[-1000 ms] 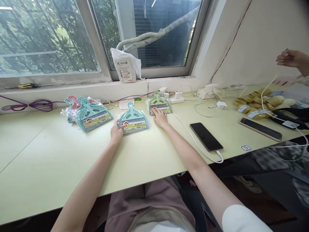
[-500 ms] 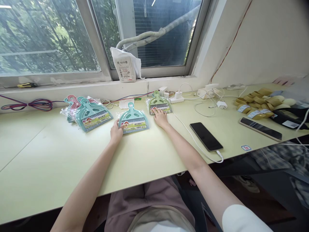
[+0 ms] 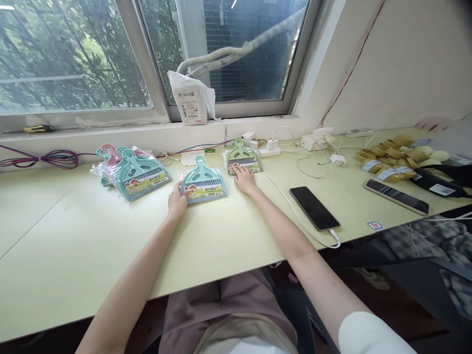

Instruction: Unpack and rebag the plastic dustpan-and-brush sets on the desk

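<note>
A teal dustpan-and-brush set (image 3: 206, 183) in clear wrapping lies on the table in front of me. My left hand (image 3: 177, 200) grips its left edge, thumb on top and the other fingers partly hidden. Farther back and to the right is a green wrapped set (image 3: 242, 155). My right hand (image 3: 244, 179) rests on its lower edge with the fingers spread. Several more wrapped sets, teal and pink, overlap in a pile (image 3: 142, 174) at the left.
On the right lie a black phone (image 3: 314, 208) with a white cable, a second phone (image 3: 397, 196) and yellowish bands (image 3: 391, 155). Chargers and a power strip (image 3: 271, 148) sit by the wall. Coiled wires (image 3: 59, 158) are at the back left.
</note>
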`<action>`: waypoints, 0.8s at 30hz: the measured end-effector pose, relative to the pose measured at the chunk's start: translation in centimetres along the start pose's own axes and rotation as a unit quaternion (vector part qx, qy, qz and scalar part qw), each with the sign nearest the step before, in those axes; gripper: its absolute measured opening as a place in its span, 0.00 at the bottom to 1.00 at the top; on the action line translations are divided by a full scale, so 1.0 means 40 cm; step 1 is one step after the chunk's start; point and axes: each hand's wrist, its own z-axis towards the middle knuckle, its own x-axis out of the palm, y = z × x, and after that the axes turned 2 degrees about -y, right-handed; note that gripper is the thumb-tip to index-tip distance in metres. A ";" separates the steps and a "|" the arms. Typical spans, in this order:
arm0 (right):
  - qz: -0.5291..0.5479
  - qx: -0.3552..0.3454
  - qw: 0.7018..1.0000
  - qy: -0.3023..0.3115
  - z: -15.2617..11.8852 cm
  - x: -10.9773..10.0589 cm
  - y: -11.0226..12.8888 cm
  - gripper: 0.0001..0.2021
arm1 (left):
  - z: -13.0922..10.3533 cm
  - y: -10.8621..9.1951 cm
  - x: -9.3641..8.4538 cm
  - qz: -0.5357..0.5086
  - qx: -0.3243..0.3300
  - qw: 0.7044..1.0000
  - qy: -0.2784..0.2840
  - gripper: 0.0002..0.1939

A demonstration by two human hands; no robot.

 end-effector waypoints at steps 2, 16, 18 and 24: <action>0.000 -0.002 1.000 -0.002 0.000 -0.001 -0.002 0.27 | 0.000 0.001 0.002 -0.001 0.003 1.000 -0.002 0.26; -0.007 0.006 1.000 0.030 0.012 0.002 0.013 0.28 | -0.006 -0.003 0.006 -0.003 0.002 1.000 0.003 0.27; -0.011 0.008 0.999 0.038 0.014 0.001 0.012 0.28 | -0.005 -0.001 0.007 -0.006 0.002 1.000 0.003 0.27; -0.025 0.000 0.999 0.038 0.018 0.001 0.009 0.29 | -0.006 -0.001 0.005 -0.009 0.002 1.000 0.007 0.27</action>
